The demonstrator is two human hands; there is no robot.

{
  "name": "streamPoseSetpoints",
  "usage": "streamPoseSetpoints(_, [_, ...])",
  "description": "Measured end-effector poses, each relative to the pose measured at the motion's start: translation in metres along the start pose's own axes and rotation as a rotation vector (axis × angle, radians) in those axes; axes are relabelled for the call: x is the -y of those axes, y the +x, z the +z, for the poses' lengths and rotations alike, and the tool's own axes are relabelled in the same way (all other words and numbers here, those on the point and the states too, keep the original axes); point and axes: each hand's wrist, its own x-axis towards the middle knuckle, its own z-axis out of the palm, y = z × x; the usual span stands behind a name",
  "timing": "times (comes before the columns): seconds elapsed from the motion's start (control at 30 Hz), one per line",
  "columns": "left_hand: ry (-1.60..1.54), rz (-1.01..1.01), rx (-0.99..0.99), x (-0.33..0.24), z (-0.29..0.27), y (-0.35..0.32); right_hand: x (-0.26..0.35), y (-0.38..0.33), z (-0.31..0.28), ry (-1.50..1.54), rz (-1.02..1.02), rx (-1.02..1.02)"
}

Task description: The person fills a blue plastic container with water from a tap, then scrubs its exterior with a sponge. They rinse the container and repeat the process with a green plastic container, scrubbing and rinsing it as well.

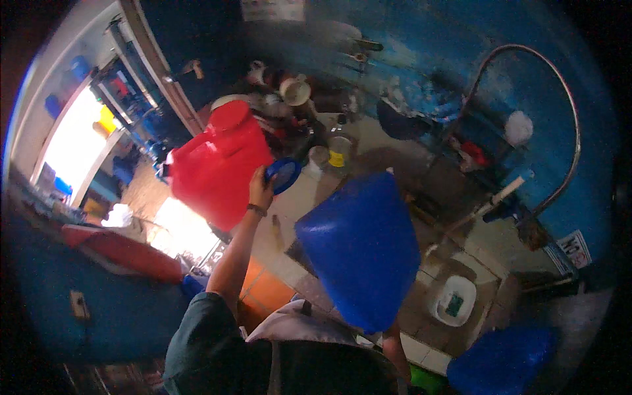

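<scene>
My left hand is raised at arm's length and shut on a small round blue lid or strainer. It holds this right against the side of a large red jerrycan with a red cap, which stands tilted at the counter's left end. Close to the camera, a big blue plastic container hangs in the air. My right forearm rises to its underside. The right hand itself is hidden behind the container and appears to hold it up.
The tiled counter carries bottles, cups and bowls at the back. A curved metal pipe arches at the right. A white square tub sits lower right beside another blue container. A red tray lies left.
</scene>
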Motion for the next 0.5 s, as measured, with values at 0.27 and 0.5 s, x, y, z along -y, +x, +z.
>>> streamPoseSetpoints(0.27, [0.058,0.047,-0.110,-0.037,-0.074,-0.001,0.005,0.027,0.064,-0.101,0.046,0.107])
streamPoseSetpoints(0.5, [0.087,0.132,-0.152,-0.063,-0.114,0.003,0.019,0.006,0.064,-0.163,-0.002,0.133])
